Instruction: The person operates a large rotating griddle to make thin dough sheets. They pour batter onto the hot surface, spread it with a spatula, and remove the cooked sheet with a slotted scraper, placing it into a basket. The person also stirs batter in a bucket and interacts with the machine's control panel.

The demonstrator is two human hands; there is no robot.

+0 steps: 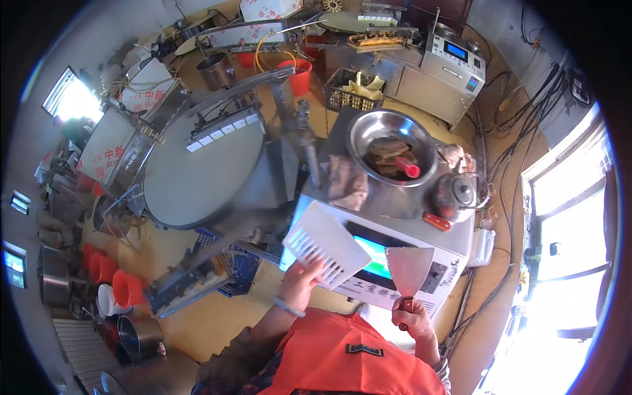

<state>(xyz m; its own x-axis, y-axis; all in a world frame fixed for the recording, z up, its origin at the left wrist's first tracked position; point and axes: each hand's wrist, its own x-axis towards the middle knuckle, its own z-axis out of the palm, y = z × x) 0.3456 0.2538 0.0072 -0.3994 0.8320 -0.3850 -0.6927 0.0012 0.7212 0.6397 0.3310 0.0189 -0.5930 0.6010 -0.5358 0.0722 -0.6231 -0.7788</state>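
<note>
In front of my red apron, my left hand point(301, 284) grips the lower edge of a white plastic plate point(332, 238) with a row of slots, held tilted. My right hand point(413, 319) is closed round the reddish handle of a scraper point(409, 271), its wide flat metal blade pointing up and away from me. Both tools are in front of the white panel of a steel-topped machine point(388, 207), partly covering its lit screen point(372, 255). On the machine top stand a steel bowl point(357, 146) with brown pieces and a red-ended item, and a dark kettle point(455, 196).
A brown cloth point(347, 184) and a red-handled tool point(436, 221) also lie on the machine top. To the left is a large round grey plate point(204, 174) on a frame. Red buckets point(128, 288) and a black basket point(355, 99) of yellowish sheets stand on the floor. Cables run along the right wall.
</note>
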